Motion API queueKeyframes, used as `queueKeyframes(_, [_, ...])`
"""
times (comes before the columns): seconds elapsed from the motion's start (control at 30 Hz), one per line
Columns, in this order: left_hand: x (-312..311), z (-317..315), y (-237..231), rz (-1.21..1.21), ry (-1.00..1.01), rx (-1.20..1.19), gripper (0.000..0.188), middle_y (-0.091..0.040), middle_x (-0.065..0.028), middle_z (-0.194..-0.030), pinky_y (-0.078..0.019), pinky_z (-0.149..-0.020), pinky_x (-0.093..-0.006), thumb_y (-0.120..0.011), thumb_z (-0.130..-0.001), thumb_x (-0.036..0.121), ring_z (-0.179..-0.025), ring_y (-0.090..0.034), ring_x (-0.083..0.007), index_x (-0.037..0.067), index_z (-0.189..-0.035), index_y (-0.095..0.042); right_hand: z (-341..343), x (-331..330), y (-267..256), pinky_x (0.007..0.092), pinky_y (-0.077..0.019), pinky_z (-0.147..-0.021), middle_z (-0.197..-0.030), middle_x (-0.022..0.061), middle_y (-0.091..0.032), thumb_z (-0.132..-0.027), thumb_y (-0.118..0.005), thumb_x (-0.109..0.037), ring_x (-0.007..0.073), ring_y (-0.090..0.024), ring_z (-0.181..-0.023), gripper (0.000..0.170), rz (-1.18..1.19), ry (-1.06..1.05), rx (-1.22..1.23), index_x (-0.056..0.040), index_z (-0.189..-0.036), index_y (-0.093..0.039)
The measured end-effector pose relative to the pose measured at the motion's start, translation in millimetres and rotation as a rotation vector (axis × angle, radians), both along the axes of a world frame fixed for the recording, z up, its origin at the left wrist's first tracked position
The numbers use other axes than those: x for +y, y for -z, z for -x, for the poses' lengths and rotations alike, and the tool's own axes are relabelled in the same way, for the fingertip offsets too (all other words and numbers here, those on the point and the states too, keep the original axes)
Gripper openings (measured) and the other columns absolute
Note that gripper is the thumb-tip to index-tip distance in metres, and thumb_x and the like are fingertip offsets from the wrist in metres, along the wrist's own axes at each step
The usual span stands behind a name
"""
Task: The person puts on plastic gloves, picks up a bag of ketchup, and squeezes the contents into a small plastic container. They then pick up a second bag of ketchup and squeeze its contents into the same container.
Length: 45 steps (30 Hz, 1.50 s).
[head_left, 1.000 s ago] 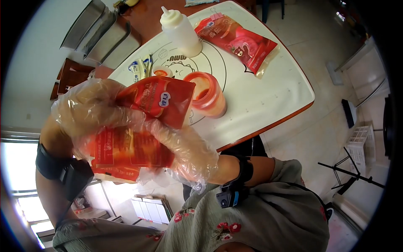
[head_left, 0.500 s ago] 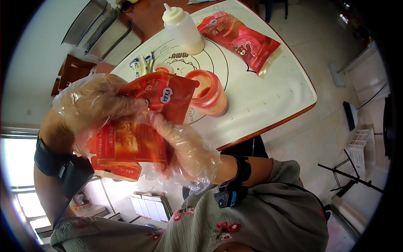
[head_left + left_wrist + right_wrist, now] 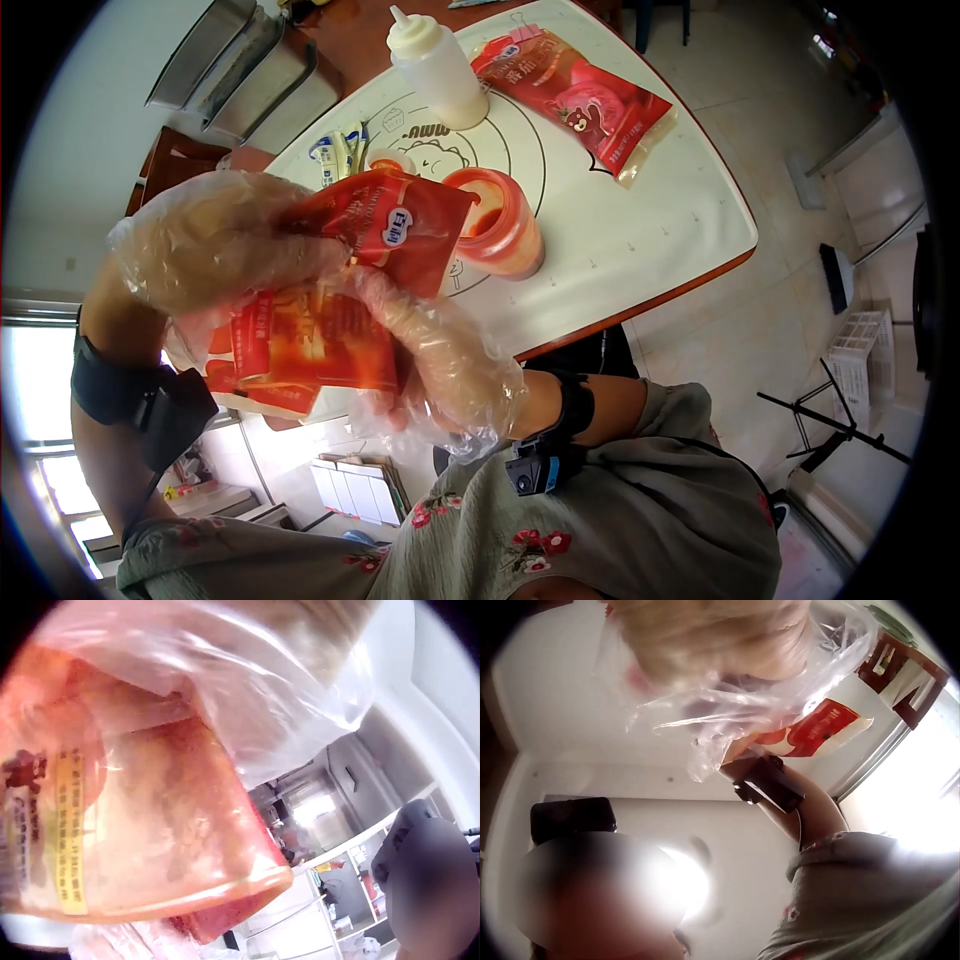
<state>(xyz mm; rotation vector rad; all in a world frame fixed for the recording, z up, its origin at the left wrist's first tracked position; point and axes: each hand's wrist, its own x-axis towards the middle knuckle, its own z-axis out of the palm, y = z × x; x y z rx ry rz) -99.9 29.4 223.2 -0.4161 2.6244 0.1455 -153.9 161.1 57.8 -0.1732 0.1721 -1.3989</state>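
Together, left hand [image 3: 220, 240] and right hand [image 3: 450, 365] clamped on red pouch [image 3: 415, 245], upper part beyond the grip, near open jar [image 3: 515, 245]

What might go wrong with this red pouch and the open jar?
Contents might miss the jar and spill on the table: the red pouch is near its mouth, not clearly inside it. The pouch might also slip, as the left hand and right hand wear loose plastic gloves. The open jar could tip if bumped.

Black-bristled broom [image 3: 832, 280], white crate [image 3: 862, 352], metal pans [image 3: 290, 102]
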Motion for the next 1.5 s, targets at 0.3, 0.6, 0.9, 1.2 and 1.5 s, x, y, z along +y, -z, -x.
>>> queueKeyframes(0.3, [-2.6, 13.4, 6.7, -0.1, -0.245, -0.055, 0.048, -0.066, -0.0175, -0.091, -0.05, -0.074, -0.0354, -0.076, -0.074, 0.031, -0.08, -0.064, -0.0276, -0.003, -0.106, -0.062, -6.3, -3.4, 14.0, 0.0358, -0.0533, -0.053, -0.097, 0.01, -0.06, -0.089, -0.061, -0.039, 0.0207, -0.062, -0.072, 0.043, 0.062, -0.038, -0.091, -0.0011, -0.108, -0.054])
queueKeyframes(0.6, [0.4, 24.6, 5.7, -0.138, -0.36, -0.209, 0.045, -0.067, -0.0152, -0.083, -0.05, -0.071, -0.0347, -0.075, -0.076, 0.033, -0.073, -0.063, -0.0234, -0.002, -0.102, -0.063, 5.2, -10.8, 15.3, 0.0414, -0.0513, -0.088, -0.123, 0.0074, -0.053, -0.093, -0.057, -0.03, 0.0197, -0.056, -0.109, 0.043, 0.25, 0.043, -0.193, -0.0048, -0.127, -0.048])
queueKeyframes(0.9, [1.8, 29.6, 5.2, -0.081, -0.384, -0.215, 0.043, -0.067, -0.0147, -0.079, -0.0499, -0.065, -0.0333, -0.073, -0.079, 0.036, -0.069, -0.063, -0.0201, -0.002, -0.098, -0.064, -2.4, -15.9, 12.3, 0.0301, -0.0448, -0.095, -0.119, 0.0045, -0.055, -0.093, -0.056, -0.033, 0.0124, -0.053, -0.11, 0.046, 0.191, 0.239, -0.055, -0.0024, -0.126, -0.048])
queueKeyframes(1.2, [5.8, 31.7, 7.2, -0.047, -0.349, -0.182, 0.042, -0.065, -0.0141, -0.075, -0.0484, -0.063, -0.0332, -0.072, -0.08, 0.038, -0.065, -0.061, -0.0211, -0.001, -0.094, -0.065, 3.9, -9.8, -1.3, 0.0337, -0.0503, -0.091, -0.118, 0.0062, -0.056, -0.092, -0.057, -0.033, 0.0142, -0.055, -0.107, 0.047, 0.082, 0.163, -0.104, -0.0027, -0.126, -0.045])
queueKeyframes(1.5, [8.4, 31.4, 9.8, 0.007, -0.383, -0.187, 0.042, -0.064, -0.0155, -0.075, -0.0499, -0.062, -0.0343, -0.07, -0.081, 0.039, -0.066, -0.063, -0.0251, -0.002, -0.089, -0.064, 0.6, -10.3, 2.3, 0.0286, -0.0509, -0.085, -0.113, 0.0065, -0.059, -0.089, -0.058, -0.045, 0.0123, -0.058, -0.099, 0.056, 0.084, 0.216, -0.036, -0.0013, -0.124, -0.049])
